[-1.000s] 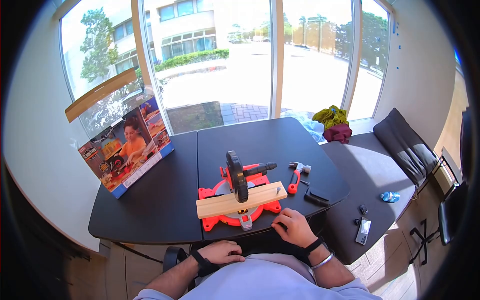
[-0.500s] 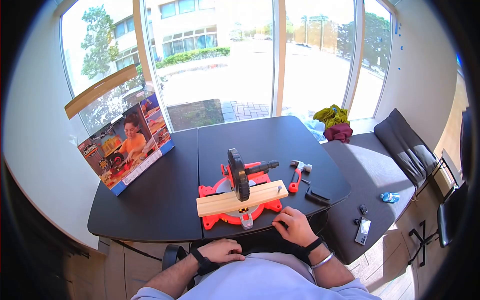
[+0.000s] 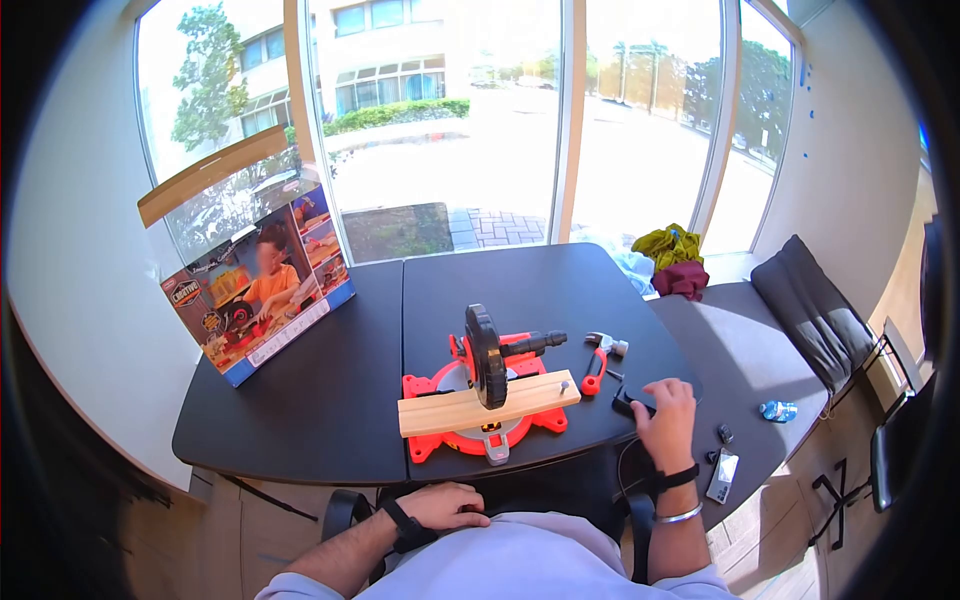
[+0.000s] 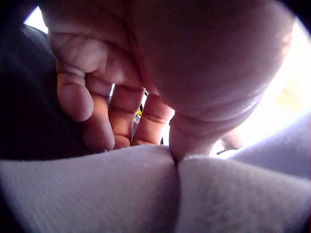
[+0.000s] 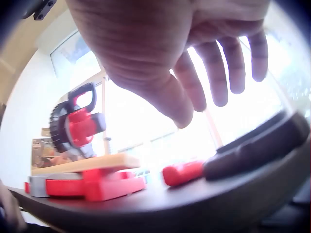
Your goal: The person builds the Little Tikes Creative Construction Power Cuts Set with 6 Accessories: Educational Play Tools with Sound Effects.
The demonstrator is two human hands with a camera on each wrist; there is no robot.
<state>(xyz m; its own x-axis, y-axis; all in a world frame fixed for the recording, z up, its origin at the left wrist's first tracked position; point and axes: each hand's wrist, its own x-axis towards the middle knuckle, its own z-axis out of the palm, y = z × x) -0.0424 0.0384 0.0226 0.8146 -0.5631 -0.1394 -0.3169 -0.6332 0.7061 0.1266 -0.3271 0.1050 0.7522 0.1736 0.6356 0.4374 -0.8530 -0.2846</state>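
My right hand (image 3: 667, 425) is over the table's right edge, just above a dark elongated case (image 3: 627, 400). In the right wrist view, its fingers hang loosely spread above the black case (image 5: 257, 150), gripping nothing. Low against the light shirt (image 4: 97, 189) rests my left hand (image 3: 447, 505), its fingers loosely bent and holding nothing. A red and black toy miter saw (image 3: 486, 360) stands at the table's front, with a wooden board (image 3: 440, 413) across its base. One nail (image 3: 564, 388) sticks up from the board's right end. Beside the saw lies a red-handled claw hammer (image 3: 594, 382).
Another nail (image 3: 615, 375) lies by the hammer. A large picture box (image 3: 260, 290) stands at the table's left. Right of the table, a grey bench (image 3: 690, 335) holds a phone (image 3: 722, 478), a water bottle (image 3: 778, 411) and bundled cloths (image 3: 668, 250).
My right hand has moved right, from the table's front edge near the saw to above the black case. The left hand stays put. The head view has shifted slightly.
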